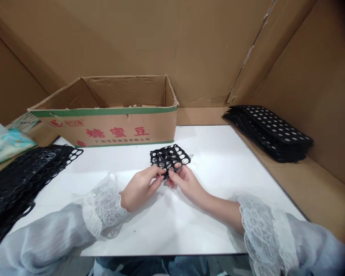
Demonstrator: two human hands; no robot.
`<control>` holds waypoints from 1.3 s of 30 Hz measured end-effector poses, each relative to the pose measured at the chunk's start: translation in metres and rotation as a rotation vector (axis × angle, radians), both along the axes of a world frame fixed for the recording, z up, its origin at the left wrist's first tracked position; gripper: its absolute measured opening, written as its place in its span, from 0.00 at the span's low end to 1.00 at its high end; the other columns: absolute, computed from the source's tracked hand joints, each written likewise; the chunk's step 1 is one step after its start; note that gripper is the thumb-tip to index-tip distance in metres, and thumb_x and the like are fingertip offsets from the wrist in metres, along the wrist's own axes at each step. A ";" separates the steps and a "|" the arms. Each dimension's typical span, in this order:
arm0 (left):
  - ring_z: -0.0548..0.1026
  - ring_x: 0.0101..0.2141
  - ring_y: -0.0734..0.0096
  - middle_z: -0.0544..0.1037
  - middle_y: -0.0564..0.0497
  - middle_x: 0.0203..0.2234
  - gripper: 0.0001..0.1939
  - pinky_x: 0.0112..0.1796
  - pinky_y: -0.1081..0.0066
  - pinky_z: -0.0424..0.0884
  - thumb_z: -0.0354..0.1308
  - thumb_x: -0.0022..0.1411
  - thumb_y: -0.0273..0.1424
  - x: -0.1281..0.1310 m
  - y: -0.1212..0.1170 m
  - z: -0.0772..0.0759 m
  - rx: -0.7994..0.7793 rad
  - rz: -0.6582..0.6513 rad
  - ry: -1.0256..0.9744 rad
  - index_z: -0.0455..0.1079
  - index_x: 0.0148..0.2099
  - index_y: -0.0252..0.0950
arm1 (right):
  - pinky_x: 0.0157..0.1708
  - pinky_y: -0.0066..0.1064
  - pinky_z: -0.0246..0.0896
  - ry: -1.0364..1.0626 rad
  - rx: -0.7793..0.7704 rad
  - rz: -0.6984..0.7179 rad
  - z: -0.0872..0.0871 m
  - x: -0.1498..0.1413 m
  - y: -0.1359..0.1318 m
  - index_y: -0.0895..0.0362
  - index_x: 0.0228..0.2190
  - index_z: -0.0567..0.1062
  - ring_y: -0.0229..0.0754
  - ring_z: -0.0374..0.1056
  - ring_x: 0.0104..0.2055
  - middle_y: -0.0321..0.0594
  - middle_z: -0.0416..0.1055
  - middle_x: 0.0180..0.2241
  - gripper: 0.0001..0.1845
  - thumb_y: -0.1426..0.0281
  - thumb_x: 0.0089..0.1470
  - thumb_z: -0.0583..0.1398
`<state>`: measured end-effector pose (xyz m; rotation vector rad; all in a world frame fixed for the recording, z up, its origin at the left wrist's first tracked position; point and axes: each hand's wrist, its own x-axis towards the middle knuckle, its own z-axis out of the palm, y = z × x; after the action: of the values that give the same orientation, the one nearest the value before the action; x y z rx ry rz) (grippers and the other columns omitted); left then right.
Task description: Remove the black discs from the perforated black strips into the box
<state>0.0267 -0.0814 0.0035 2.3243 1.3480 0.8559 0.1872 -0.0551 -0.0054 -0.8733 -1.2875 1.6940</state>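
Both hands meet over the white tabletop at a small black sheet full of round holes (168, 155), which looks folded or crumpled together. My left hand (142, 186) pinches its near left edge between thumb and fingers. From the other side, my right hand (189, 186) grips the near right edge, thumb on top and fingers curled underneath. The sheet's far part rests on or just over the table; I cannot tell which. The fingertips hide some of the near edge.
An open cardboard box (126, 128) with red lettering stands behind the hands. Black holed sheets (20, 184) are heaped at the left, beside a patterned plastic packet (14, 143). At the right, a stack of black dotted pieces (271, 130) lies on cardboard. Cardboard walls (201, 50) surround the table.
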 end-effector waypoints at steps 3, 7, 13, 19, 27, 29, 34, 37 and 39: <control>0.71 0.34 0.74 0.73 0.51 0.33 0.09 0.36 0.75 0.68 0.48 0.61 0.29 0.000 0.000 0.000 -0.013 0.015 -0.034 0.64 0.43 0.36 | 0.25 0.26 0.57 0.019 0.022 0.013 -0.001 -0.001 -0.001 0.55 0.30 0.57 0.33 0.63 0.28 0.34 0.64 0.28 0.17 0.65 0.44 0.61; 0.72 0.33 0.74 0.74 0.52 0.32 0.09 0.36 0.74 0.69 0.49 0.60 0.31 0.000 0.002 0.006 -0.104 0.050 -0.136 0.65 0.42 0.36 | 0.28 0.26 0.60 0.078 -0.008 0.020 -0.001 -0.002 -0.003 0.54 0.30 0.56 0.32 0.63 0.30 0.33 0.62 0.29 0.18 0.66 0.42 0.62; 0.74 0.34 0.71 0.75 0.49 0.34 0.13 0.36 0.71 0.71 0.55 0.55 0.35 -0.001 0.008 0.009 -0.399 0.029 -0.372 0.66 0.42 0.35 | 0.33 0.28 0.62 0.161 -0.069 0.052 0.001 -0.002 -0.006 0.53 0.29 0.56 0.32 0.62 0.32 0.31 0.59 0.29 0.19 0.68 0.41 0.63; 0.74 0.33 0.70 0.76 0.47 0.33 0.10 0.34 0.72 0.70 0.52 0.58 0.32 0.004 0.004 0.009 -0.547 0.023 -0.454 0.68 0.39 0.32 | 0.35 0.30 0.61 0.108 -0.062 0.062 0.004 -0.002 -0.006 0.54 0.28 0.55 0.33 0.61 0.31 0.31 0.59 0.27 0.19 0.69 0.41 0.62; 0.66 0.23 0.76 0.65 0.55 0.21 0.10 0.27 0.74 0.64 0.40 0.64 0.32 -0.017 0.029 0.014 -0.027 0.253 -0.281 0.60 0.42 0.36 | 0.28 0.26 0.52 0.032 -0.010 0.030 0.005 0.000 -0.011 0.55 0.25 0.56 0.31 0.54 0.27 0.30 0.54 0.25 0.15 0.78 0.38 0.58; 0.65 0.22 0.75 0.64 0.54 0.22 0.11 0.25 0.73 0.64 0.41 0.64 0.34 -0.039 0.045 0.034 0.140 0.364 -0.333 0.60 0.42 0.36 | 0.26 0.25 0.51 0.050 -0.038 0.047 0.003 0.000 -0.011 0.55 0.27 0.56 0.30 0.53 0.26 0.30 0.54 0.26 0.15 0.78 0.38 0.57; 0.67 0.43 0.63 0.68 0.48 0.39 0.19 0.44 0.58 0.63 0.35 0.66 0.39 -0.096 0.083 0.108 0.753 0.589 0.030 0.63 0.48 0.38 | 0.24 0.24 0.51 0.048 0.034 0.047 -0.005 0.002 -0.001 0.54 0.30 0.55 0.31 0.53 0.26 0.31 0.54 0.28 0.16 0.77 0.41 0.57; 0.64 0.49 0.61 0.67 0.48 0.44 0.21 0.45 0.55 0.59 0.36 0.65 0.41 -0.123 0.108 0.140 0.690 0.585 0.192 0.63 0.48 0.35 | 0.25 0.24 0.51 0.026 0.104 0.043 -0.007 0.004 0.003 0.54 0.31 0.55 0.31 0.53 0.27 0.31 0.54 0.28 0.15 0.76 0.42 0.56; 0.63 0.50 0.58 0.68 0.50 0.45 0.22 0.46 0.55 0.59 0.40 0.63 0.44 -0.130 0.117 0.149 0.569 0.602 0.277 0.67 0.44 0.33 | 0.27 0.24 0.53 0.025 0.131 0.043 -0.008 0.005 0.003 0.53 0.32 0.55 0.31 0.54 0.28 0.32 0.55 0.28 0.15 0.76 0.43 0.56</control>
<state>-0.1031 0.0358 0.1524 2.5334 2.2371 1.2552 0.1921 -0.0517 -0.0129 -0.7509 -1.3925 1.6284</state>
